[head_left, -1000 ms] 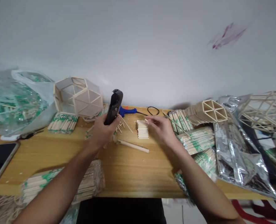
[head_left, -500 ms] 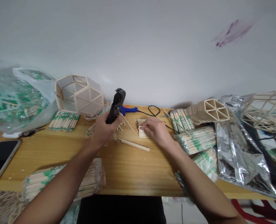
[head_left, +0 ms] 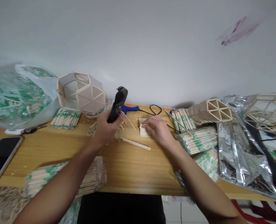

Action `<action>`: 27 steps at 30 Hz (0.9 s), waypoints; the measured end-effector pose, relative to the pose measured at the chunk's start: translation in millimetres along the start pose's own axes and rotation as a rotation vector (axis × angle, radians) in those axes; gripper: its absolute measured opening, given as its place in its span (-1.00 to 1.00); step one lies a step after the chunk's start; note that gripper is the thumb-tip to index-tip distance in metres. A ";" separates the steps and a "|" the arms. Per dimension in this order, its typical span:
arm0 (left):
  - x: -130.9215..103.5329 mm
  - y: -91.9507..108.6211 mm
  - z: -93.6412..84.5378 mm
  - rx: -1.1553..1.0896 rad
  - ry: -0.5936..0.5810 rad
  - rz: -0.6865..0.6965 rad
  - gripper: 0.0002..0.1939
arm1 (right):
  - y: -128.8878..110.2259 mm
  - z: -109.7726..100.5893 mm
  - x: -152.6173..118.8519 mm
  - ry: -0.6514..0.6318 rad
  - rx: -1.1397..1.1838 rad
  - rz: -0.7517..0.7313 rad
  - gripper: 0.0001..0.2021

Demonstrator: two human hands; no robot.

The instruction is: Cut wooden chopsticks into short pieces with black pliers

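My left hand (head_left: 107, 127) is wrapped round a black hand tool (head_left: 117, 104), which points up and away from me. My right hand (head_left: 158, 128) has its thumb and fingers pinched together over a row of short cut sticks (head_left: 144, 132); a thin light piece shows at the fingertips. A few longer sticks (head_left: 135, 143) lie side by side between the hands, nearer to me. Behind the black tool lies a blue-handled tool (head_left: 131, 109). Small offcuts are scattered beside my left hand.
Wrapped stick bundles lie at front left (head_left: 91, 177) and right (head_left: 200, 140). Stick frameworks stand at back left (head_left: 91, 98) and right (head_left: 218, 110). A phone (head_left: 3, 155), a plastic bag (head_left: 16, 99) and a silver bag (head_left: 243, 158) flank the work area.
The whole view has shifted slightly. Both hands keep nearly the same places, the left still round the black tool and the right still over the short sticks.
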State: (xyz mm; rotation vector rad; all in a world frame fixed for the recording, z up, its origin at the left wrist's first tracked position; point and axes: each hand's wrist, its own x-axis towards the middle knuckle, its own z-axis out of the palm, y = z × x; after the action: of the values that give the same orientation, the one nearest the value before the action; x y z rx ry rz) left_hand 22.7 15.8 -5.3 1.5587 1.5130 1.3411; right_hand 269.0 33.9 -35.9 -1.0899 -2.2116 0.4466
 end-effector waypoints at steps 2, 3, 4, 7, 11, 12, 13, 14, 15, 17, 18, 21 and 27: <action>-0.2 -0.5 0.3 -0.022 0.005 -0.003 -0.74 | -0.7 -0.5 0.2 -0.007 -0.006 0.001 -0.90; -0.2 -0.7 0.4 -0.028 0.007 -0.008 -0.74 | -1.1 -0.8 0.3 -0.009 -0.009 0.001 -0.90; -0.2 -0.9 0.5 -0.033 0.010 -0.012 -0.74 | -1.4 -1.0 0.3 -0.007 -0.011 0.000 -0.90; 0.0 -1.3 0.6 -0.036 0.017 -0.020 -0.75 | -1.5 -1.3 0.2 0.000 -0.012 -0.001 -0.89; -0.1 -1.3 0.4 -0.025 0.018 -0.020 -0.76 | -1.9 -1.6 0.3 -0.005 -0.006 0.020 -0.90; -0.1 -1.2 0.3 -0.025 0.021 -0.017 -0.76 | -2.9 -1.8 0.5 -0.004 0.001 0.028 -0.92; -0.1 -1.1 0.3 -0.027 0.023 -0.015 -0.76 | -4.6 -2.1 0.8 0.000 0.013 0.039 -0.94; -0.1 -0.9 0.3 -0.029 0.024 -0.013 -0.76 | -7.1 -2.6 1.1 0.009 0.035 0.054 -0.96; 0.0 -0.7 0.3 -0.032 0.024 -0.015 -0.76 | -10.5 -3.0 1.4 0.017 0.070 0.073 -0.97; 0.1 -0.2 0.7 -0.042 0.017 -0.026 -0.76 | -19.0 -3.8 1.7 0.019 0.182 0.133 -0.93; 0.1 0.2 1.0 -0.050 0.011 -0.034 -0.77 | -23.9 -4.1 1.7 0.003 0.255 0.173 -0.92; 0.0 1.1 2.4 -0.091 -0.015 -0.068 -0.78 | -36.7 -3.6 1.1 -0.083 0.463 0.304 -0.84; 0.0 1.3 3.7 -0.140 -0.043 -0.122 -0.75 | -42.2 0.0 0.5 -0.157 0.635 0.417 -0.75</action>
State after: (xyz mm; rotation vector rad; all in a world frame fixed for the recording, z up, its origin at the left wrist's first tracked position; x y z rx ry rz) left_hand 26.5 16.3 -5.4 1.3783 1.4320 1.3062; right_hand 244.0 9.0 -12.9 -1.1661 -1.7453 1.3449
